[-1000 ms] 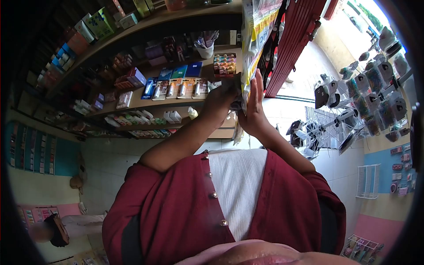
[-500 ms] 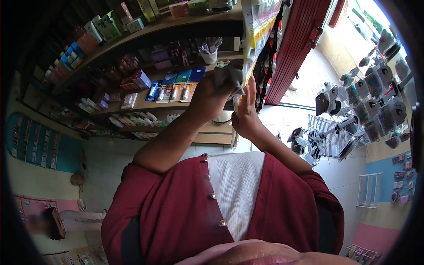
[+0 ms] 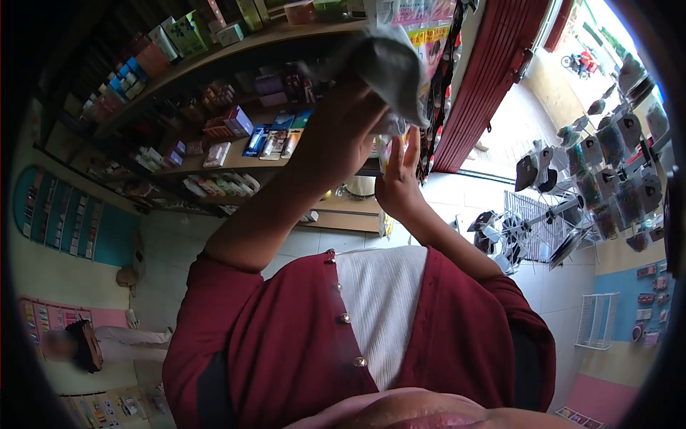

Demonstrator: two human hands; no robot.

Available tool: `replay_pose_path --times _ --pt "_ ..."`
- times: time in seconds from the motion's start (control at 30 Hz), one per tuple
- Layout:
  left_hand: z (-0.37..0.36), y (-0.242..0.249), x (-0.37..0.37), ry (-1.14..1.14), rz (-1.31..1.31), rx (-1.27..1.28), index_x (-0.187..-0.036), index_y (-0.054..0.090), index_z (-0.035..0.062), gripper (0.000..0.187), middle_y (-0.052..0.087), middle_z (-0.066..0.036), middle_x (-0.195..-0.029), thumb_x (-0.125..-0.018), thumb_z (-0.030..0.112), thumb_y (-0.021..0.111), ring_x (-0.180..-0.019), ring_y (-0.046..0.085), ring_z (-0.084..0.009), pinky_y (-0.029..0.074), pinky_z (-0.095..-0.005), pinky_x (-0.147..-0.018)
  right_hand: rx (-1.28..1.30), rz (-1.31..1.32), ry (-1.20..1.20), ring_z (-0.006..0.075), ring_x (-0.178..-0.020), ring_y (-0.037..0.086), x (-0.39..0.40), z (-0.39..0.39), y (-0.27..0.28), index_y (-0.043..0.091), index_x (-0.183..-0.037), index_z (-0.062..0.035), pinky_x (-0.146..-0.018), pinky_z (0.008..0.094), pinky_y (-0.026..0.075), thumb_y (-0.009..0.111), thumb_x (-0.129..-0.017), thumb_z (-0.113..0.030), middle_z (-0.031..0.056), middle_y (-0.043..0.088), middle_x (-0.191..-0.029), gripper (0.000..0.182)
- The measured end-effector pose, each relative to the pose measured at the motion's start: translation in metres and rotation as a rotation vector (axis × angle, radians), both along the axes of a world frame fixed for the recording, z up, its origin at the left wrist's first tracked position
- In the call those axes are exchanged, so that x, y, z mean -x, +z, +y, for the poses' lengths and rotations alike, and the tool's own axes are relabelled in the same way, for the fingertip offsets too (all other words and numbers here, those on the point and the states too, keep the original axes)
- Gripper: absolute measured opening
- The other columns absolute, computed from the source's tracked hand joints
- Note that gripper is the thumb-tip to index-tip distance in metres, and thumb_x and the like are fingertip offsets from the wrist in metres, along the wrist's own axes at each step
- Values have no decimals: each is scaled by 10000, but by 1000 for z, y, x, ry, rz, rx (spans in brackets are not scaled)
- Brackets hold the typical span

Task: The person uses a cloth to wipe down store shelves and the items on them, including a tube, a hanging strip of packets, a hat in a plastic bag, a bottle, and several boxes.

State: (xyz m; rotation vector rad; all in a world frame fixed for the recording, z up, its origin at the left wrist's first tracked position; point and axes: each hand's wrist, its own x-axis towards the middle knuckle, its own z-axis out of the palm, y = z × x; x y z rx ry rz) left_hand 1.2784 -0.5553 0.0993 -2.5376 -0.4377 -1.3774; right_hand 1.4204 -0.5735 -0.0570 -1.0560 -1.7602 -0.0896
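Observation:
A grey cloth (image 3: pixel 396 71) is gripped in my left hand (image 3: pixel 343 125), which is raised in front of the shelves; its fingers are partly hidden by the cloth. The cloth is bunched and hangs over the front of hanging plastic packets (image 3: pixel 432 36) with pink, white and yellow print. Below the cloth, my right hand (image 3: pixel 400 179) points upward with two fingers stretched out and apart, against the lower edge of the packets. Its thumb side is only partly visible.
Shelves (image 3: pixel 286 34) with boxes and cosmetics curve across the upper left. A red folding shutter (image 3: pixel 493 79) stands by the doorway. Racks of hanging accessories (image 3: pixel 593 171) are at the right. A person (image 3: pixel 107 343) is in the lower left. A white wire rack (image 3: pixel 597 322) is at right.
My left hand has risen with the grey cloth, which now spreads across the front of the packets. My right hand has stayed nearly in place. The view has shifted slightly.

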Motion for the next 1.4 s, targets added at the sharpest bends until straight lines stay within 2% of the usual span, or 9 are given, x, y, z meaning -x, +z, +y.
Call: replay_pose_path --times 0.07,0.27,0.37,0.43,0.63,0.77,0.9,1.2,1.4 --pt "-7 -28 7 43 58 52 -1143 589 27 486 581 -198 -1148 -670 -78 625 -1026 600 -371 493 -409 -898 -96 110 -33 533 -1346 144 0 6 -6 248 -1443 -143 -1044 609 219 476 -635 150 299 40 -1485 890" --pt "-14 -66 47 73 225 392 -1097 576 -35 442 566 -224 -1137 -663 -105 630 -1019 585 -399 491 -408 -872 140 -32 -235 510 -1358 90 1 3 9 258 -1432 -181 -999 662 179 665 -658 -40 261 29 -1496 886" --pt "-13 -50 51 -59 44 633 -1133 537 -39 474 568 -196 -1104 -678 -126 636 -981 602 -350 480 -349 -868 146 -56 -228 501 -1362 86 -3 -2 16 253 -1429 -189 -989 684 161 751 -659 -184 258 35 -1495 917" --pt "-19 -43 46 -276 -247 974 -1245 480 30 524 552 -63 -1125 -770 -122 639 -991 554 -134 473 -274 -869 38 -16 -188 494 -1357 95 -11 -1 15 257 -1422 -212 -993 678 166 804 -644 -363 245 66 -1489 963" --pt "2 -8 57 -695 -859 1402 -1330 433 1 602 621 -98 -1060 -776 12 667 -956 616 -183 494 -312 -864 -116 265 -70 427 -1272 310 -55 21 42 202 -1392 -75 -1038 501 303 738 -763 -226 247 242 -1376 840" --pt "5 37 47 -628 -783 982 -1156 536 3 367 613 -145 -1146 -810 35 653 -973 635 -211 503 -302 -880 23 258 -150 378 -1212 389 -61 19 49 262 -1366 -40 -1019 495 323 734 -770 -201 223 343 -1310 777" --pt "13 106 14 -96 -332 -214 -1056 547 30 290 483 -172 -1355 -787 23 655 -1171 549 -287 484 -369 -922 125 390 -99 352 -1184 409 -52 12 45 305 -1347 -25 -999 443 352 717 -790 -164 206 371 -1256 706" --pt "56 74 -62 253 167 -406 -1245 507 38 462 495 -162 -1327 -798 -8 613 -1180 525 -350 490 -416 -941 161 401 -108 384 -1272 330 -45 10 4 238 -1371 41 -1070 424 288 706 -808 -167 234 297 -1337 760" --pt "60 25 -47 -58 480 -424 -1037 640 35 279 619 -114 -1149 -765 93 621 -1114 573 -292 511 -390 -902 223 533 -8 345 -1224 431 -51 13 -26 233 -1384 40 -1020 386 359 696 -814 -100 245 364 -1331 747"
